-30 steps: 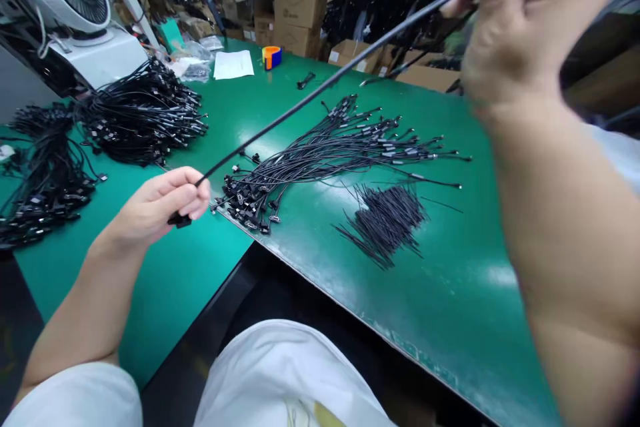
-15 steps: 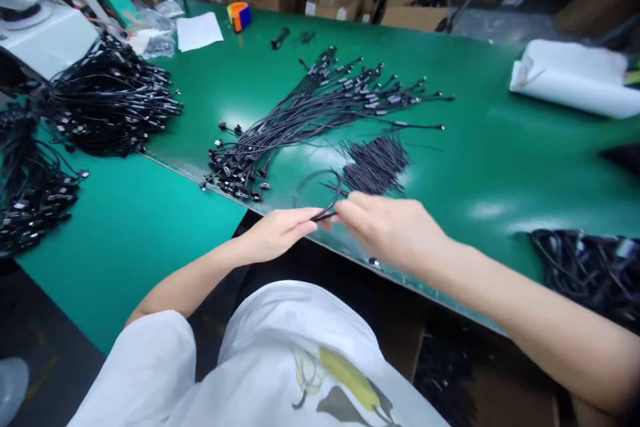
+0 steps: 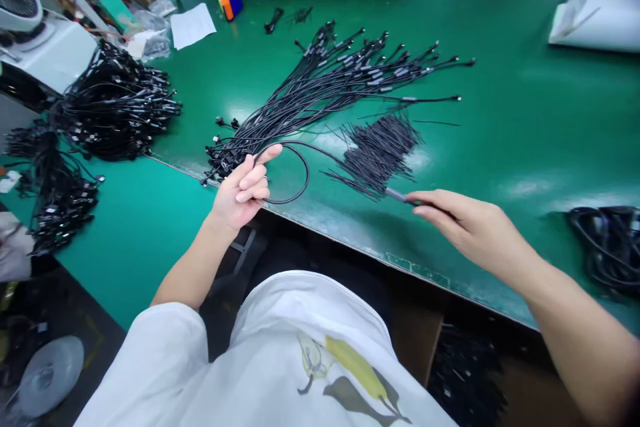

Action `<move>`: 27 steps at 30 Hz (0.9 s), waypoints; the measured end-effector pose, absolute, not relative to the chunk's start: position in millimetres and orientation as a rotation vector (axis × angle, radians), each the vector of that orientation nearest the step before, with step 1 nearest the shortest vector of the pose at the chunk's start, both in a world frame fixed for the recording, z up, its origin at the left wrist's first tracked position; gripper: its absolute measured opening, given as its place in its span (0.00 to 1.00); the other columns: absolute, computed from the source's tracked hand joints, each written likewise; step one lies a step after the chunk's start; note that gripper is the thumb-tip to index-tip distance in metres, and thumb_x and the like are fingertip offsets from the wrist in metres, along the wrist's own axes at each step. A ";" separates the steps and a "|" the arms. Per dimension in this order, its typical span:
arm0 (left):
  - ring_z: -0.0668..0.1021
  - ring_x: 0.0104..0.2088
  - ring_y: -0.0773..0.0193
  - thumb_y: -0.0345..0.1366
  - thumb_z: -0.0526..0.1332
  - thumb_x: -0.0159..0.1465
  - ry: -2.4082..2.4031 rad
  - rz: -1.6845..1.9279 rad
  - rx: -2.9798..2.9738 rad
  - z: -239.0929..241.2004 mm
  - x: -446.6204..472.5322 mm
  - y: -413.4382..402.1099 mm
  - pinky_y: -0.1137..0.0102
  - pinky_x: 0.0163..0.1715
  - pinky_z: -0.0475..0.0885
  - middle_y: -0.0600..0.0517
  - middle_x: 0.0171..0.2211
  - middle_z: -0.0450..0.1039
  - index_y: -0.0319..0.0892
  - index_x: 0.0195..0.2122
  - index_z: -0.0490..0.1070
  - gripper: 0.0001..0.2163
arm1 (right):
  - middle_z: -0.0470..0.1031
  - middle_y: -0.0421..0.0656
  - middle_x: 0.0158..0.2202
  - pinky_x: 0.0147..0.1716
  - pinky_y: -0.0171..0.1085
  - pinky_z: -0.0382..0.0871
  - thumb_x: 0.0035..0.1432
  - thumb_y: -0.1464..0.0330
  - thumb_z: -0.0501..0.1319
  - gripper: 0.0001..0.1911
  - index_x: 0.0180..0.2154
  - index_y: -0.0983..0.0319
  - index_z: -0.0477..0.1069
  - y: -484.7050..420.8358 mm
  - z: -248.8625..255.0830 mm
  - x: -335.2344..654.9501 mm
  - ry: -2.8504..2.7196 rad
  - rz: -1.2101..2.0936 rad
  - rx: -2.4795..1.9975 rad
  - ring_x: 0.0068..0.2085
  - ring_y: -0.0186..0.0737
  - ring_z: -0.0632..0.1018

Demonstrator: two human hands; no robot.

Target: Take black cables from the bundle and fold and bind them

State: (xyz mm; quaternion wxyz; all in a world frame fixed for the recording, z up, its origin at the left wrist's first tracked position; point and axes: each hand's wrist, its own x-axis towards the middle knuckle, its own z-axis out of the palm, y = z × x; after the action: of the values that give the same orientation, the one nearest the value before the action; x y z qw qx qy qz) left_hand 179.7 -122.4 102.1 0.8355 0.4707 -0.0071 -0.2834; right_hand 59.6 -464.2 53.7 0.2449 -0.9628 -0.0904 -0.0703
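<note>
One black cable [image 3: 307, 177] runs between my two hands, with a loop hanging beside my left hand. My left hand [image 3: 247, 188] is closed on the cable near the table's front edge, its index finger stretched along the loop. Farther right, my right hand [image 3: 463, 223] pinches the cable's other end, just behind a grey sleeve [image 3: 396, 195]. Below the cable's line lies a pile of thin black ties [image 3: 383, 150]. Behind it a spread bundle of black cables [image 3: 325, 87] lies across the green table, connectors at both ends.
Heaps of black cables [image 3: 123, 103] lie at the left, by a white fan [image 3: 20, 0]. An orange and blue tape roll [image 3: 231, 3] and a white paper [image 3: 193, 26] are at the back. Coiled cables [image 3: 607, 243] and a white package [image 3: 597, 10] sit at the right.
My hands have moved apart, the right one rightward and the left one up and leftward. The cable is now stretched out between them, with its loop opened beside my left hand.
</note>
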 end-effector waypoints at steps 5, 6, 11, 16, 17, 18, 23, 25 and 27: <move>0.60 0.16 0.80 0.32 0.61 0.62 -0.116 -0.752 1.084 92.2 181.1 -131.3 0.78 0.31 0.73 0.61 0.21 0.61 0.35 0.50 0.75 0.15 | 0.75 0.42 0.30 0.25 0.36 0.64 0.69 0.63 0.53 0.15 0.45 0.62 0.76 -465.8 62.2 53.9 -0.297 -0.699 -2.793 0.30 0.38 0.76; 0.58 0.16 0.80 0.32 0.62 0.62 -0.129 -0.771 1.078 89.3 180.6 -133.5 0.79 0.28 0.71 0.61 0.20 0.60 0.35 0.50 0.75 0.15 | 0.75 0.42 0.30 0.25 0.36 0.64 0.69 0.63 0.53 0.16 0.45 0.63 0.76 -467.4 64.5 54.7 -0.306 -0.735 -2.808 0.31 0.38 0.76; 0.53 0.13 0.80 0.35 0.61 0.66 -0.120 -0.762 1.027 86.8 178.5 -140.1 0.80 0.27 0.71 0.64 0.16 0.53 0.36 0.48 0.76 0.12 | 0.77 0.42 0.32 0.25 0.35 0.64 0.69 0.63 0.53 0.16 0.45 0.63 0.76 -477.1 63.3 57.6 -0.304 -0.711 -2.842 0.32 0.37 0.77; 0.63 0.17 0.79 0.35 0.63 0.63 -0.087 -0.724 1.014 87.8 178.0 -146.1 0.82 0.20 0.65 0.61 0.21 0.62 0.38 0.51 0.73 0.15 | 0.77 0.41 0.31 0.23 0.34 0.60 0.69 0.65 0.55 0.13 0.47 0.63 0.75 -470.1 56.7 50.7 -0.374 -0.850 -2.945 0.30 0.36 0.76; 0.66 0.18 0.78 0.37 0.64 0.63 -0.097 -0.697 1.035 85.4 176.7 -149.7 0.81 0.22 0.67 0.61 0.21 0.63 0.39 0.51 0.73 0.15 | 0.76 0.40 0.29 0.21 0.35 0.57 0.68 0.65 0.56 0.12 0.45 0.62 0.75 -463.1 56.6 48.1 -0.461 -0.897 -2.975 0.28 0.36 0.75; 0.69 0.20 0.76 0.39 0.64 0.63 -0.119 -0.670 1.069 82.2 174.5 -154.4 0.80 0.26 0.70 0.60 0.22 0.65 0.39 0.50 0.73 0.15 | 0.74 0.39 0.27 0.21 0.35 0.55 0.68 0.66 0.56 0.10 0.43 0.61 0.76 -453.9 56.9 45.3 -0.593 -0.899 -2.987 0.26 0.36 0.73; 0.80 0.41 0.62 0.51 0.61 0.64 -0.477 -0.755 1.442 64.4 150.6 -183.1 0.66 0.47 0.73 0.47 0.38 0.79 0.39 0.43 0.71 0.18 | 0.71 0.39 0.23 0.24 0.37 0.53 0.69 0.71 0.50 0.17 0.31 0.62 0.73 -401.9 68.3 44.0 -1.103 -0.508 -2.687 0.22 0.34 0.68; 0.79 0.37 0.64 0.51 0.59 0.66 -0.625 -0.880 1.552 61.8 140.8 -189.4 0.68 0.44 0.72 0.49 0.34 0.78 0.39 0.40 0.71 0.18 | 0.73 0.41 0.25 0.25 0.36 0.53 0.70 0.67 0.52 0.17 0.31 0.62 0.73 -395.9 74.2 55.0 -0.965 -0.455 -2.581 0.24 0.33 0.70; 0.72 0.25 0.70 0.52 0.58 0.66 -0.631 -0.986 1.477 61.9 135.3 -191.8 0.72 0.32 0.71 0.56 0.23 0.70 0.40 0.37 0.69 0.17 | 0.75 0.42 0.30 0.28 0.34 0.57 0.69 0.62 0.56 0.14 0.35 0.62 0.74 -399.8 73.9 68.9 -0.696 -0.395 -2.429 0.30 0.34 0.73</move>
State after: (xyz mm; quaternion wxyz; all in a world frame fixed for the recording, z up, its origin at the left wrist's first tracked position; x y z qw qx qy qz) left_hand 135.3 -191.8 61.9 0.5881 0.6340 -0.2707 -0.4230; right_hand 68.9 -399.8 73.9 0.2878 -0.9096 -0.2606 -0.1478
